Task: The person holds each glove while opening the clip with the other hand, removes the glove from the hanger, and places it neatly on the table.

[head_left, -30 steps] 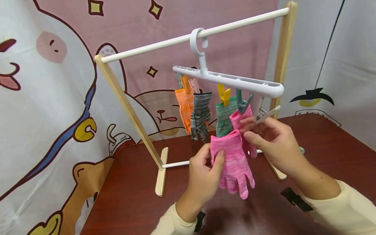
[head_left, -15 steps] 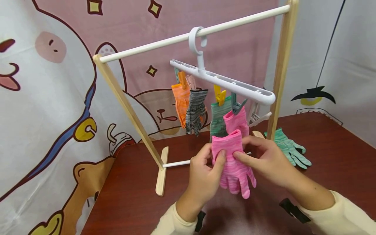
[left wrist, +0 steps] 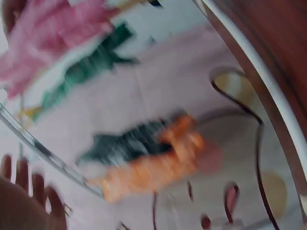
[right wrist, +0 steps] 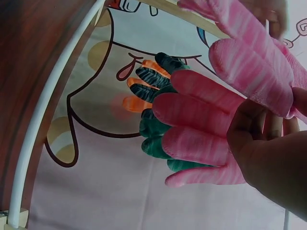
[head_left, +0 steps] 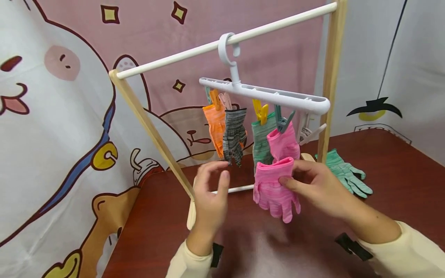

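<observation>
My right hand (head_left: 316, 187) pinches a pink knit glove (head_left: 274, 189) at the right side of its cuff, its fingers hanging down. Apart from it on the left, my left hand (head_left: 210, 197) holds nothing, fingers loosely bent. Just behind, a second pink glove (head_left: 285, 144) hangs from a dark grey-green clothespin (head_left: 283, 119). A white clothespin (head_left: 311, 133) at the hanger's right end has no glove in it. The white hanger (head_left: 271, 94) hooks over the rack's rod. In the right wrist view, curled fingers (right wrist: 247, 124) lie against the pink gloves; the left wrist view is blurred.
An orange glove (head_left: 215, 125), a grey-black glove (head_left: 234, 135) and a green glove (head_left: 262, 141) hang from other clothespins. Another green glove (head_left: 347, 173) lies on the dark red table (head_left: 156, 239), by the right post (head_left: 330, 77) of the wooden rack.
My right hand has come down from beside the white clothespin and taken the front pink glove. My left hand has let go of that glove and moved left.
</observation>
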{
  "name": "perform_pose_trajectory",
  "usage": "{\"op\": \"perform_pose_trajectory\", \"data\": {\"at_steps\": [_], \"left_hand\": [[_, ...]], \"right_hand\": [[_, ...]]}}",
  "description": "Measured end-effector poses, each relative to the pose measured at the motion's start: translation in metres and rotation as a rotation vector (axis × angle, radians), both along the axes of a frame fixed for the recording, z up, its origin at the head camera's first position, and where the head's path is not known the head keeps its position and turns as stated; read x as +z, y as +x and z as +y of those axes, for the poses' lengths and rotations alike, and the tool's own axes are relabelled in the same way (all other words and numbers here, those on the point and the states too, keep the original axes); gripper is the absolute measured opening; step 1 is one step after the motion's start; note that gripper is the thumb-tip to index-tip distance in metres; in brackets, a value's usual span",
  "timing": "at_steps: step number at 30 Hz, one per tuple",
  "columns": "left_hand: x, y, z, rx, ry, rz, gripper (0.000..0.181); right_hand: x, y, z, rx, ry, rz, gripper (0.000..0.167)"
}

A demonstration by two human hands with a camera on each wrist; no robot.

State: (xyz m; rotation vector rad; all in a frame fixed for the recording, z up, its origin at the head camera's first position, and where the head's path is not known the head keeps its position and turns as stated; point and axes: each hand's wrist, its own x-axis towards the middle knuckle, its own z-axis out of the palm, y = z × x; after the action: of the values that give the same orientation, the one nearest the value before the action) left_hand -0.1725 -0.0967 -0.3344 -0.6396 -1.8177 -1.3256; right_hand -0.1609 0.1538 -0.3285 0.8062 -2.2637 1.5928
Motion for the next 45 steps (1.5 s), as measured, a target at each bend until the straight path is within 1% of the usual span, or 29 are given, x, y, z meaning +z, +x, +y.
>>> {"op": "perform_pose_trajectory", "data": {"at_steps": [1,3,4,5,6,8,10,12,14,16,18,20,21,22,23,25,28,30,34,36,39,42,45], "left_hand": [[-0.001,-0.004,-0.008,0.064,0.018,0.044,0.02],[-0.003,-0.013,-0.022,0.187,0.066,0.104,0.022],[-0.005,-0.018,-0.03,0.232,0.096,0.121,0.024],[-0.006,-0.021,-0.037,0.279,0.129,0.124,0.027],[-0.007,-0.025,-0.043,0.322,0.16,0.122,0.031],[-0.01,-0.031,-0.055,0.393,0.215,0.091,0.04],[-0.014,-0.038,-0.065,0.428,0.256,0.029,0.051],[-0.018,-0.045,-0.073,0.437,0.278,-0.055,0.061],[-0.024,-0.052,-0.079,0.427,0.292,-0.162,0.067],[-0.031,-0.059,-0.083,0.382,0.331,-0.266,0.071],[-0.038,-0.066,-0.084,0.296,0.4,-0.367,0.071],[-0.044,-0.071,-0.085,0.221,0.458,-0.464,0.068],[-0.047,-0.074,-0.085,0.191,0.478,-0.507,0.065],[-0.05,-0.076,-0.085,0.176,0.48,-0.548,0.06],[-0.052,-0.078,-0.086,0.169,0.476,-0.582,0.055],[-0.059,-0.081,-0.088,0.202,0.445,-0.629,0.046],[-0.069,-0.083,-0.093,0.26,0.425,-0.661,0.038],[-0.075,-0.086,-0.096,0.286,0.393,-0.666,0.04],[-0.085,-0.085,-0.104,0.359,0.238,-0.64,0.04],[-0.084,-0.085,-0.105,0.401,0.176,-0.615,0.039],[-0.085,-0.083,-0.106,0.444,0.134,-0.602,0.036],[-0.086,-0.083,-0.105,0.448,0.115,-0.601,0.035],[-0.085,-0.087,-0.105,0.441,0.106,-0.596,0.035]], "right_hand": [[0.0,0.0,0.0,-0.001,0.006,0.002,0.028],[0.0,0.0,0.0,-0.003,0.016,-0.009,0.027],[0.001,0.0,0.0,-0.004,0.022,-0.016,0.026],[0.0,0.0,-0.001,-0.005,0.025,-0.026,0.026],[0.0,0.0,-0.001,-0.004,0.028,-0.035,0.025],[0.0,0.0,-0.001,-0.006,0.037,-0.052,0.024],[0.0,0.0,-0.001,-0.016,0.051,-0.071,0.024],[0.0,0.0,-0.001,-0.027,0.065,-0.094,0.023],[0.001,0.001,-0.001,-0.037,0.076,-0.114,0.023],[0.001,0.001,0.0,-0.037,0.078,-0.13,0.023],[0.001,0.002,0.001,-0.042,0.083,-0.141,0.023],[0.002,0.002,0.002,-0.043,0.088,-0.147,0.023],[0.002,0.002,0.002,-0.043,0.089,-0.15,0.023],[0.002,0.002,0.002,-0.041,0.086,-0.155,0.022],[0.002,0.002,0.002,-0.036,0.083,-0.162,0.022],[0.002,0.001,0.0,-0.019,0.071,-0.17,0.021],[0.001,0.001,-0.002,0.008,0.06,-0.182,0.021],[0.0,0.001,-0.002,0.007,0.063,-0.185,0.022],[-0.005,-0.001,-0.002,-0.001,0.064,-0.185,0.022],[-0.005,-0.002,-0.003,-0.003,0.067,-0.174,0.022],[-0.005,-0.003,-0.002,0.0,0.081,-0.166,0.022],[-0.005,-0.002,0.003,-0.023,0.123,-0.184,0.022],[-0.005,-0.001,0.015,-0.06,0.172,-0.194,0.022]]}}
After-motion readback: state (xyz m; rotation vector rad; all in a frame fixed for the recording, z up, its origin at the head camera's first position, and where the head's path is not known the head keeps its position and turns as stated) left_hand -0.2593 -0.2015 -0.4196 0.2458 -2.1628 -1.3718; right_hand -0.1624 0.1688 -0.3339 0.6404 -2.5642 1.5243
